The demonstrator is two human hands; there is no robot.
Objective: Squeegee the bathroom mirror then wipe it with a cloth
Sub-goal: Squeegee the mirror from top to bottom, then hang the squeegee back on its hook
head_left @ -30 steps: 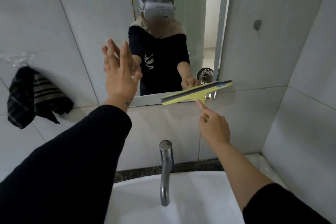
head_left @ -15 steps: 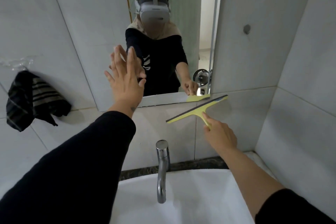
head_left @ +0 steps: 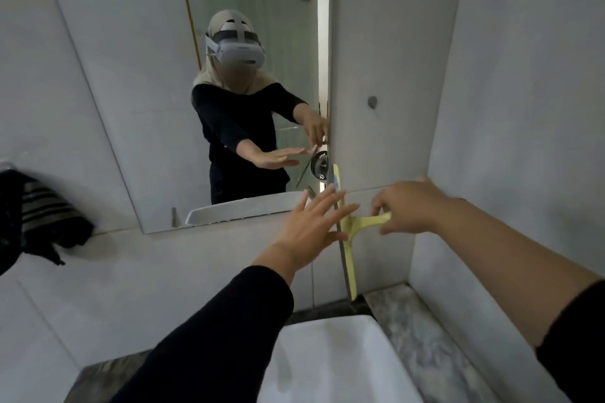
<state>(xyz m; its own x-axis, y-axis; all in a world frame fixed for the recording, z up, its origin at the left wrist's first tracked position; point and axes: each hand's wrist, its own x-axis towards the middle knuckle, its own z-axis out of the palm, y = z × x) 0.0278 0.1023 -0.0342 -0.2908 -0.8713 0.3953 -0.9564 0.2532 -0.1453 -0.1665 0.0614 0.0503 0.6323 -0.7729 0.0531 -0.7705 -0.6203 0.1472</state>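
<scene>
Two hands at mirror's [head_left: 248, 42] lower right corner. Right hand [head_left: 409, 206] pinching yellow squeegee [head_left: 348, 239] by handle; blade near vertical, against tiled wall just right of mirror edge. Left hand [head_left: 311, 226] spread flat, empty, beside blade. Striped cloth [head_left: 42, 216] hangs far left, untouched. Risks: fingertip pinch looks light, squeegee may twist or drop into sink [head_left: 327, 353]; blade off glass, stroke may miss edge. No legible writing or brand.

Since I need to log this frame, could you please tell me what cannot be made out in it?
- Squeegee, head view: the left hand covers part of the blade, so contact with the mirror is unclear.
- Right hand: motion blur hides the fingers' grip on the handle.
- Cloth: cut off by the left edge.
- Sink: faucet not in view.
</scene>
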